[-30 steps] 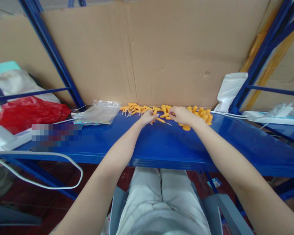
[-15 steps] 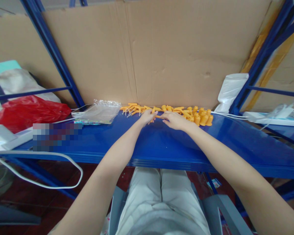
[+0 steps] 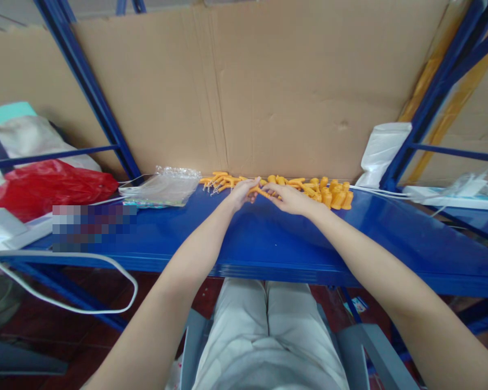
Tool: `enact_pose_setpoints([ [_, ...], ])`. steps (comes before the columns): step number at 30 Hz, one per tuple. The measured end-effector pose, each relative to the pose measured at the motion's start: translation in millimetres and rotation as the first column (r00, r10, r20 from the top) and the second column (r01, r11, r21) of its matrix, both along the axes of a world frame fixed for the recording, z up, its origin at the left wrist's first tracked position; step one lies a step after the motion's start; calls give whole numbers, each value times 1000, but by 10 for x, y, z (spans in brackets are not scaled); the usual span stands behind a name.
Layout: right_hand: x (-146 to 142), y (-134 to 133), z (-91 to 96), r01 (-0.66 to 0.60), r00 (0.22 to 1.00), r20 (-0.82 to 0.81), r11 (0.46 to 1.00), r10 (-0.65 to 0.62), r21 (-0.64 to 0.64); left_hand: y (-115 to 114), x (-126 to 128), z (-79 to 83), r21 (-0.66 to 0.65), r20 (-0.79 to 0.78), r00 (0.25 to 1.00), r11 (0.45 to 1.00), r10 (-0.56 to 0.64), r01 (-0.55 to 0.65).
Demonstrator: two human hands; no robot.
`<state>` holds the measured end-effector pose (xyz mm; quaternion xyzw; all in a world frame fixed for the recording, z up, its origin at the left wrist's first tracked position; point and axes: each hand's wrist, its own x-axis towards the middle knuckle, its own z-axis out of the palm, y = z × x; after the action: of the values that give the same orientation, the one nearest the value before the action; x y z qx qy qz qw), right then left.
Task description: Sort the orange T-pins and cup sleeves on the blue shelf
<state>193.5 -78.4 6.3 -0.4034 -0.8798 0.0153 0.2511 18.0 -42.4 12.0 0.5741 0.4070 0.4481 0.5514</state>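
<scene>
Between my hands is a slender orange plastic piece [image 3: 262, 192], jointed-looking and too small to name. My left hand [image 3: 244, 194] is closed on its left end, the thumb on top. The fingers of my right hand [image 3: 283, 198] pinch its right end. Orange pieces with small metal chains [image 3: 217, 187] lie just left of my left hand. Behind and right of my right hand, more orange parts lie in a heap, and several stubby orange cylinder-like parts [image 3: 336, 196] stand at its right end.
Clear plastic bags [image 3: 166, 184] lie on the blue table [image 3: 284, 244], left of the orange parts. A red plastic bag [image 3: 52, 184] and a white cable [image 3: 134, 290] are farther left. Cardboard [image 3: 288, 92] walls the back. A white packet [image 3: 384, 151] leans by the right post.
The orange piece between my hands now shows more plainly, slanting down to the right. My hands have shifted only slightly; the surrounding parts stay put.
</scene>
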Motion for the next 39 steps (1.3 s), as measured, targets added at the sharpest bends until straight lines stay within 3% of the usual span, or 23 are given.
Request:
enact_pose_setpoints([
  [4, -1, -13, 4, -66, 997, 32, 997, 68, -50, 47, -10, -10, -82, 39, 999, 996, -17, 20],
  [10, -14, 18, -33, -58, 996, 73, 998, 60, -38, 58, 8, -10, -139, 68, 997, 989, -41, 50],
  [18, 55, -12, 57, 228, 964, 119, 970, -237, 86, 51, 7, -52, -66, -51, 996, 996, -71, 67],
  [24, 131, 17, 90, 390, 900, 146, 909, -410, 149, 8, 32, -76, -77, -256, 927, 961, -276, 265],
  [28, 135, 25, 76, 426, 878, 166, 892, -448, 154, 9, 36, -82, -63, -316, 893, 946, -320, 317],
  [39, 108, -8, 93, 454, 855, 229, 885, -465, 101, 40, 69, -133, 21, -297, 909, 950, -292, 312],
])
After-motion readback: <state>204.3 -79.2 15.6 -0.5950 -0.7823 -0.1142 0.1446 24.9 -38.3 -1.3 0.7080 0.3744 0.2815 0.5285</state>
